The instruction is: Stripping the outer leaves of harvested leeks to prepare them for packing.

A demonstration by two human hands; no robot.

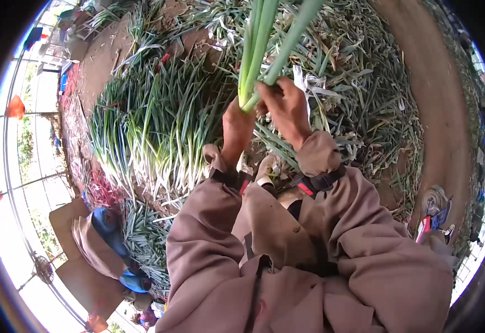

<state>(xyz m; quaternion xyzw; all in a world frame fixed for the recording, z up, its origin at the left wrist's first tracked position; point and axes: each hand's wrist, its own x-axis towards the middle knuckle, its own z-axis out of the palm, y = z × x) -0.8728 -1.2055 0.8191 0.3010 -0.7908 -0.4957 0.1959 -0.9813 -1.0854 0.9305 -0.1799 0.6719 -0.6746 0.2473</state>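
Note:
Upright in front of me is a large green onion [259,47] with thick green leaves reaching past the top of the view. My left hand [237,125] is closed round its lower part, so the white end is hidden. My right hand [288,108] pinches one outer leaf [293,40], which leans away to the right of the others. To the left of my hands stands a dense row of green onions [159,122], white ends toward me. Under and beyond my right hand lies a wide heap of stripped leaves [359,83].
Bare soil [439,111] runs along the right, where a reel with a red and blue frame [434,211] sits. At the lower left are cardboard [81,272], a blue container [106,222] and red strings [102,187]. A bright framed wall [31,150] curves along the left edge.

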